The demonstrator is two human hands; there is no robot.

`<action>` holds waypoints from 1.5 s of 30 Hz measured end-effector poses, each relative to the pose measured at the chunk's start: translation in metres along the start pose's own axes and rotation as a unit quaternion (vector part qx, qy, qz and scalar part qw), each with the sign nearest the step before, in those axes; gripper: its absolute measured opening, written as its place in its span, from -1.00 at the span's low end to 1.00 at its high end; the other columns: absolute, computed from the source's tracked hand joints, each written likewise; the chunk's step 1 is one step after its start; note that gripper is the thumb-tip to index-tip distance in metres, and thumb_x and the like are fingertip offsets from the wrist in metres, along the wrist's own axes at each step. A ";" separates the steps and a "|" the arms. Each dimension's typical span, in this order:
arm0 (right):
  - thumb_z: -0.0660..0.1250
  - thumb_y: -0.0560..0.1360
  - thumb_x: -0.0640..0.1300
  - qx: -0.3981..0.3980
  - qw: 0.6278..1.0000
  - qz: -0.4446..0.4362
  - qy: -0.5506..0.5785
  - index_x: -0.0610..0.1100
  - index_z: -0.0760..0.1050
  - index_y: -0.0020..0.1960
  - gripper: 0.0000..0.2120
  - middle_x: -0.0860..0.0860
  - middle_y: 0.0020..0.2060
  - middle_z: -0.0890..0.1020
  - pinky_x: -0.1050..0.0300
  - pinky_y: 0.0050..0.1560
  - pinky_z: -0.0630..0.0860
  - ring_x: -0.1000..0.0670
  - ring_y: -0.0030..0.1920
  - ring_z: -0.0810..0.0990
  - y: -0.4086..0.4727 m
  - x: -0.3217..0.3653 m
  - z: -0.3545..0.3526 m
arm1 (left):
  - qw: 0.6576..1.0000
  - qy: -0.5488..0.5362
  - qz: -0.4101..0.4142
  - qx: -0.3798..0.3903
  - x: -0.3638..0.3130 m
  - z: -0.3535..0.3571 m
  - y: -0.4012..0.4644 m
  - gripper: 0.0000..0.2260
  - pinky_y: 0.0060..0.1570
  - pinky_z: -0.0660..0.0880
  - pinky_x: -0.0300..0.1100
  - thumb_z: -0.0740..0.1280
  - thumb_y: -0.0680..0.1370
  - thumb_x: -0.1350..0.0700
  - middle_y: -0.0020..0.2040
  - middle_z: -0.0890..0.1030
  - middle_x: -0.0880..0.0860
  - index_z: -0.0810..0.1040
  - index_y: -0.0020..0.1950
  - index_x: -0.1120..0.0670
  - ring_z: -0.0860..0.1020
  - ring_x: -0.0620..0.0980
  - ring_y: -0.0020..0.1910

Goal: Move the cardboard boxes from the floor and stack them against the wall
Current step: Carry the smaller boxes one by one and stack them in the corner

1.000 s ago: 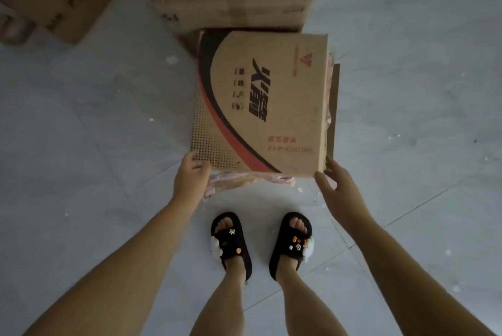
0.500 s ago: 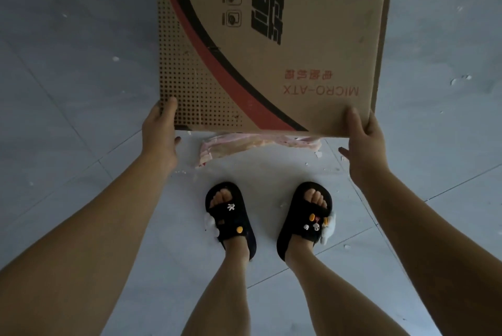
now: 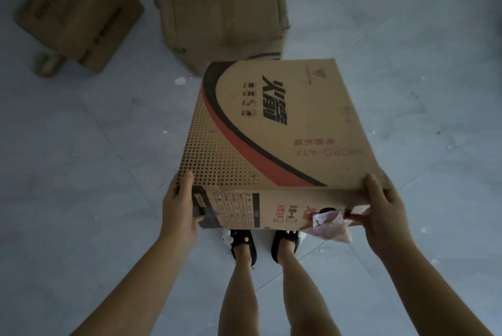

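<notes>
Two hands hold one printed cardboard box up off the floor, above the person's feet in black sandals. The box has a black and red curve, black dots and the words MICRO-ATX on its top face. The left hand is wrapped round the near left corner of the box, thumb on top. The right hand is wrapped round the near right corner, with its fingers lying on the side of the box. A bit of pink plastic sticks out of the near side, just beside the right hand.

Two more brown cardboard boxes sit on the grey tiled floor farther away. The big box is just behind the held box. The small box lies to the left, well apart from it.
</notes>
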State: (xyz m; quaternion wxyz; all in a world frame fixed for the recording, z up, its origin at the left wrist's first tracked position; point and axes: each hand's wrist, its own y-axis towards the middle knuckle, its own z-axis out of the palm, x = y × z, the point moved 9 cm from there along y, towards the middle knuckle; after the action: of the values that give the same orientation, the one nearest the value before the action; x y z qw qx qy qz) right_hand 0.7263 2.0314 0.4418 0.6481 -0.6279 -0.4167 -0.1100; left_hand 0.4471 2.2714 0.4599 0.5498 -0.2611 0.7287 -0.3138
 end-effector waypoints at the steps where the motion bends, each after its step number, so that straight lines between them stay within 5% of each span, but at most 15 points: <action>1: 0.17 0.60 -0.06 -0.004 1.000 -0.009 0.009 -0.01 0.43 0.28 -0.73 0.03 0.01 0.57 0.10 -0.36 0.61 -0.08 0.01 0.57 -0.022 0.013 -0.008 | 1.000 0.004 0.012 0.010 -0.015 -0.003 -0.020 -0.82 -0.21 0.46 -0.10 0.18 0.61 0.01 -0.05 0.59 -0.09 0.46 0.18 -0.03 0.55 -0.11 -0.09; 11: 0.16 0.61 -0.06 -0.073 0.991 -0.068 0.090 0.02 0.41 0.33 -0.70 0.07 0.03 0.55 -0.14 -0.06 0.59 -0.04 0.07 0.55 -0.203 0.089 -0.074 | 0.988 0.056 0.100 0.106 -0.125 -0.027 -0.162 -0.90 -0.01 0.48 0.03 0.19 0.61 -0.01 -0.03 0.57 -0.15 0.48 0.00 -0.19 0.53 -0.13 -0.03; 21: 0.20 0.58 -0.05 -0.236 0.938 -0.080 0.241 0.05 0.43 0.23 -0.77 0.06 0.02 0.54 -0.11 -0.19 0.63 -0.05 0.06 0.55 -0.344 0.047 -0.171 | 0.938 0.169 0.164 0.256 -0.158 0.024 -0.271 -0.71 0.05 0.50 0.08 0.24 0.58 -0.04 -0.01 0.59 -0.04 0.48 0.24 0.04 0.56 0.01 -0.03; 26: 0.22 0.58 -0.05 -0.332 0.884 -0.074 0.321 0.03 0.43 0.23 -0.77 0.06 0.02 0.53 -0.08 -0.25 0.63 -0.03 0.00 0.54 -0.399 0.007 -0.229 | 0.901 0.214 0.170 0.337 -0.137 0.081 -0.333 -0.58 0.20 0.44 0.25 0.29 0.55 -0.08 0.22 0.55 0.09 0.45 0.34 0.08 0.51 0.17 0.17; 32: 0.23 0.57 -0.03 -0.419 0.819 -0.067 0.386 0.02 0.44 0.25 -0.74 0.01 0.04 0.54 -0.03 -0.39 0.63 -0.07 0.00 0.56 -0.454 -0.043 -0.318 | 0.827 0.273 0.196 0.451 -0.083 0.158 -0.444 -0.88 -0.19 0.51 -0.07 0.25 0.58 0.02 -0.21 0.65 -0.11 0.57 -0.03 -0.03 0.57 -0.05 -0.16; 45: 0.24 0.56 0.00 -0.506 0.759 -0.071 0.403 0.03 0.41 0.33 -0.65 -0.07 0.13 0.51 -0.28 -0.17 0.60 -0.18 0.12 0.53 -0.546 -0.123 -0.539 | 0.757 0.313 0.188 0.542 0.094 0.250 -0.657 -0.88 -0.21 0.47 -0.10 0.22 0.60 0.03 -0.12 0.60 -0.04 0.53 -0.06 -0.01 0.53 -0.10 -0.18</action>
State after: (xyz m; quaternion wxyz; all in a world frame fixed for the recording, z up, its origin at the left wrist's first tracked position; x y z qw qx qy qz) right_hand 0.5023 1.3940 0.8263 0.3343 -0.7306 -0.0444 -0.5937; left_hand 0.6874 1.7229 0.8398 0.3887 0.3350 0.6031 -0.6108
